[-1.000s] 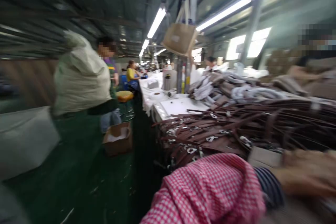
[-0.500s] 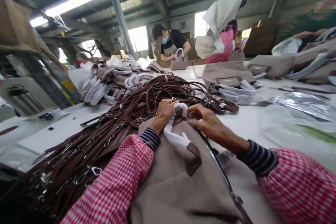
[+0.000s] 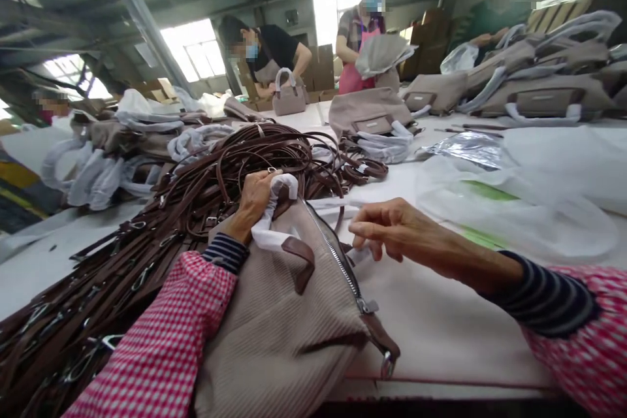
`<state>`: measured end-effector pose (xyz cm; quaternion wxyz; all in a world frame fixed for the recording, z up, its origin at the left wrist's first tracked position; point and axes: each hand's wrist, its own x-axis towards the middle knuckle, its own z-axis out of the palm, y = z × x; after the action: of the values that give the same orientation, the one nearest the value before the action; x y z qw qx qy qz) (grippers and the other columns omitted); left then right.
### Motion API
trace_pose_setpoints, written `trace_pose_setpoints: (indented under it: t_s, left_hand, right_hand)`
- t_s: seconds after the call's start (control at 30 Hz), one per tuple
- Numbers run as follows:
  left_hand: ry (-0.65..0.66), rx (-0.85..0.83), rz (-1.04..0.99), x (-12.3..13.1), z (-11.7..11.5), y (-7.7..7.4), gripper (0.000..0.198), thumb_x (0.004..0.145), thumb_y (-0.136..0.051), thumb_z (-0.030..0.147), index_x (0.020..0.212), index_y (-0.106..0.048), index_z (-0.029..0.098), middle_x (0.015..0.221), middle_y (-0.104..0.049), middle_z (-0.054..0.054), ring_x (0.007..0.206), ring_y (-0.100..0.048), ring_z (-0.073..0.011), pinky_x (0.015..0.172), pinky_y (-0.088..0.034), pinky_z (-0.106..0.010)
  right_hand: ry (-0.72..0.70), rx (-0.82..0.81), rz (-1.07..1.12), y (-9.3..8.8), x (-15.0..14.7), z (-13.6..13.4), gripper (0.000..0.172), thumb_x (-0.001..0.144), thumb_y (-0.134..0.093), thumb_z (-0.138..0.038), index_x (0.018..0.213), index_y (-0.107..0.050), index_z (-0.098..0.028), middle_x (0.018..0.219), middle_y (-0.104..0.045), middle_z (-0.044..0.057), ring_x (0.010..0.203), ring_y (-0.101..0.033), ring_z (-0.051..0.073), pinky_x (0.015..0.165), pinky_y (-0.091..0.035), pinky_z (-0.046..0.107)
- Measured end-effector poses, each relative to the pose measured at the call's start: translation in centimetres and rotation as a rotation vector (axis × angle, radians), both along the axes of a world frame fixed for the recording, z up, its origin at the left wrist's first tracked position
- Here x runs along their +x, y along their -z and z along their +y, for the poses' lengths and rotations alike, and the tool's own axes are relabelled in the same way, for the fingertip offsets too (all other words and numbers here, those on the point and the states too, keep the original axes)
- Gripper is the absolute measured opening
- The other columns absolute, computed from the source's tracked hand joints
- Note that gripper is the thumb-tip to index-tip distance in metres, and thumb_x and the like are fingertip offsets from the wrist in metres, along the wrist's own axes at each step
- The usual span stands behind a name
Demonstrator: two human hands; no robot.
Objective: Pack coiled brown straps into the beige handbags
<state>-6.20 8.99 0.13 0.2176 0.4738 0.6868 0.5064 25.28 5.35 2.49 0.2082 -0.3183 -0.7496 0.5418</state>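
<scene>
A beige ribbed handbag (image 3: 289,333) with a zip and brown tabs lies on the white table (image 3: 441,313) in front of me. My left hand (image 3: 255,199) is closed round its handle, which is wrapped in white paper (image 3: 274,209). My right hand (image 3: 392,228) hovers just right of the bag, fingers pinched on a thin strip of white paper stretched from the handle. Both arms wear striped cuffs under red checked sleeves.
A big heap of brown leather straps with metal clasps (image 3: 161,222) covers the table's left. More beige bags (image 3: 372,119) with wrapped handles and clear plastic bags (image 3: 514,209) lie beyond. Other people (image 3: 267,55) work at the far side.
The view swung from the aisle to the table. My right hand has drawn away to the right from the handle, pulling a paper strip; my left hand stays on the wrapped handle.
</scene>
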Motion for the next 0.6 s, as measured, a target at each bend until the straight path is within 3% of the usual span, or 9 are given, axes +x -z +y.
trace_pose_setpoints:
  t_s: [0.1,0.23,0.33,0.47,0.6]
  left_hand:
    - [-0.009,0.006,0.048,0.2,0.0,-0.1,0.034,0.098,-0.068,0.040,0.078,-0.061,0.013,0.069,-0.055,0.005,0.057,-0.050,-0.0087,0.054,-0.044,-0.021]
    - [-0.006,0.065,0.045,0.2,-0.3,-0.3,0.043,0.098,-0.066,0.044,0.067,-0.056,0.015,0.058,-0.049,0.007,0.050,-0.044,-0.0083,0.050,-0.035,-0.022]
    - [0.005,0.100,0.028,0.1,-0.2,-0.1,0.047,0.095,-0.065,0.051,0.065,-0.057,0.016,0.055,-0.050,0.007,0.049,-0.045,-0.0093,0.050,-0.034,-0.023]
    - [0.035,0.110,0.035,0.5,0.4,-0.2,0.048,0.097,-0.064,0.053,0.068,-0.059,0.016,0.058,-0.053,0.006,0.052,-0.050,-0.0100,0.053,-0.040,-0.023]
    - [0.089,0.133,0.070,-0.8,0.3,-1.8,0.046,0.099,-0.062,0.055,0.081,-0.066,0.014,0.073,-0.065,0.002,0.065,-0.062,-0.0133,0.064,-0.052,-0.028]
  right_hand:
    - [-0.063,-0.029,-0.042,0.7,-1.6,-0.2,0.035,0.093,-0.063,-0.049,0.084,-0.064,-0.014,0.076,-0.067,0.003,0.056,-0.061,0.011,0.043,-0.036,0.020]
    - [-0.096,-0.207,-0.008,1.2,-3.3,0.0,0.041,0.092,-0.066,-0.055,0.078,-0.053,-0.019,0.058,-0.048,-0.006,0.047,-0.049,0.008,0.040,-0.031,0.020]
    - [-0.161,-0.283,0.043,0.6,-3.3,-0.1,0.042,0.088,-0.069,-0.058,0.080,-0.057,-0.018,0.063,-0.053,-0.005,0.050,-0.048,0.008,0.042,-0.031,0.019]
    - [-0.215,-0.317,0.134,-0.1,-3.8,-1.3,0.030,0.075,-0.081,-0.038,0.095,-0.071,-0.017,0.077,-0.063,-0.002,0.059,-0.051,0.008,0.050,-0.035,0.018]
    - [-0.070,-0.282,0.249,-1.0,-5.5,-2.4,0.016,0.067,-0.071,-0.024,0.080,-0.070,-0.014,0.071,-0.061,-0.001,0.058,-0.047,0.009,0.051,-0.032,0.022]
